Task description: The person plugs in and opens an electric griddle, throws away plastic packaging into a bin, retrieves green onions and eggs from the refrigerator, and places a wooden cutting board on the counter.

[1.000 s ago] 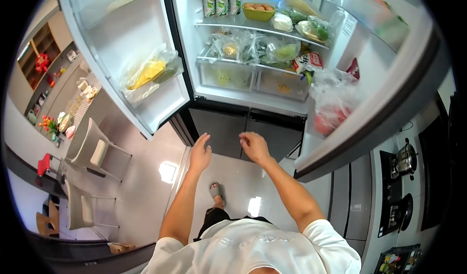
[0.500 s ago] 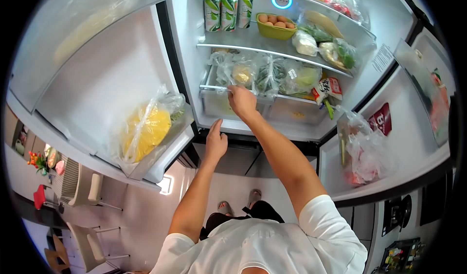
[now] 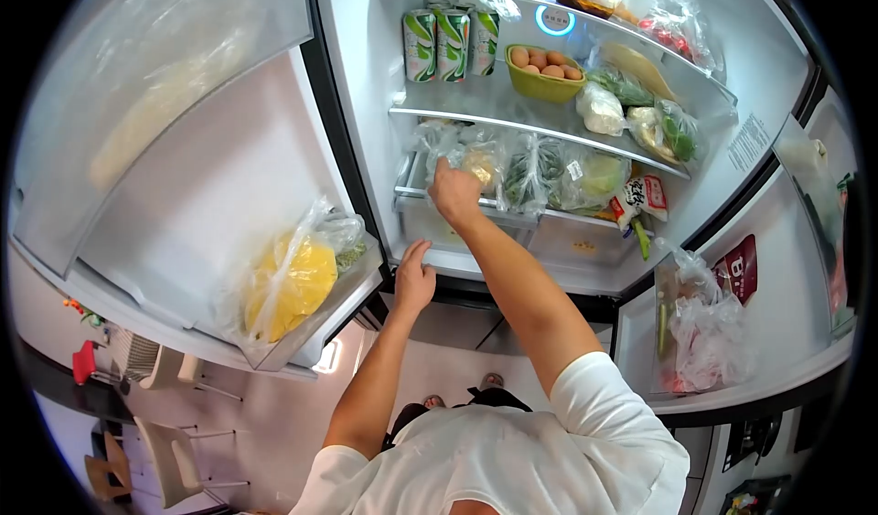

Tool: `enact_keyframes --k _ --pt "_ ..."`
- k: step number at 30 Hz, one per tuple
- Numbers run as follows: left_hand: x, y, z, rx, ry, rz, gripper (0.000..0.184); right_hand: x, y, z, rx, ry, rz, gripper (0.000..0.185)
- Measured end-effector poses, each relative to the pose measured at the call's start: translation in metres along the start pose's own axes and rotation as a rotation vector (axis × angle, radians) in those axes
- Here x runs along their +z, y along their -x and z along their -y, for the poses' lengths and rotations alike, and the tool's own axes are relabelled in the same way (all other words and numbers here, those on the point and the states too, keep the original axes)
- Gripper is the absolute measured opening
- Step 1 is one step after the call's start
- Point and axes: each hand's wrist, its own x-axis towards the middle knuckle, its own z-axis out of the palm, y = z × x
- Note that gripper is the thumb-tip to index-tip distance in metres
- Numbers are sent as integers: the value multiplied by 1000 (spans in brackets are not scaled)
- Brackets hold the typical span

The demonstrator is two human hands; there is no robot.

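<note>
In the head view, my right hand reaches over the front rim of the clear fridge drawer. Its fingers are closed at a clear plastic bag at the drawer's left end; the fingertips are partly hidden. Beside that hand lies a bag with something yellowish, then a bag of dark green vegetables and a bag with a pale green vegetable. Lower down, my left hand is open near the fridge's bottom front edge, fingers extended and holding nothing.
On the shelf above stand several green-and-white cans, a green basket of eggs and bagged vegetables. The open left door holds a bag with yellow contents. Bags fill the right door's bin.
The view has shifted, so the fridge appears lower and farther right. My right hand has moved from the drawer's front rim up and inward to the bag. My left hand stays low and open.
</note>
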Motion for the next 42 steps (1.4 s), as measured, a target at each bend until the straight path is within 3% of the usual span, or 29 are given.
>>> enact_keyframes --k 2,5,7,8,10,11,13,18,22,24,28,30,33,34,35,36,38,42 --pt "2 -2 2 49 -23 -22 50 -17 11 2 2 -33 35 27" --pt "6 -11 2 -49 99 24 52 -30 36 0 6 -74 -53 30" --pt "8 -20 -5 -383 380 141 49 -39 57 -4 103 -170 -96 34" --pt "11 -27 -8 -382 383 150 49 -41 69 -7 112 -166 -97 34" --pt "17 -42 -12 -564 874 120 48 -38 93 -17 186 -373 -226 33" --pt "20 -50 -14 -572 903 129 45 -36 103 -23 195 -366 -234 33" --pt "25 -72 -11 -596 1026 166 42 -31 126 -37 368 -800 -145 31" --pt "28 -70 -40 -773 1262 175 29 -41 213 -60 457 -1143 -92 21" --pt "38 5 -55 -731 1218 314 30 -63 309 -77 414 -1128 -79 24" --pt "35 46 -68 -687 1377 420 39 -70 367 -89 472 -1181 -19 29" --pt "52 143 -74 -643 1342 610 50 -91 487 -102 571 -1260 -141 42" --pt "57 195 -84 -764 1332 754 62 -100 552 -111 679 -1132 -81 50" --pt "87 291 -63 -772 1162 946 65 -136 647 -112 739 -1051 -129 55" --pt "77 307 -105 -790 1177 1044 66 -150 684 -107 768 -1000 -129 56" --pt "87 336 -110 -465 929 1204 63 -155 724 -107 796 -970 -167 57" --pt "93 369 -135 -433 935 1315 63 -170 765 -102 865 -934 -254 57" --pt "104 428 -196 -722 1166 1375 59 -202 844 -93 901 -940 -285 59" --pt "124 562 -321 -638 1096 1613 56 -269 996 -78 1070 -632 -315 63"
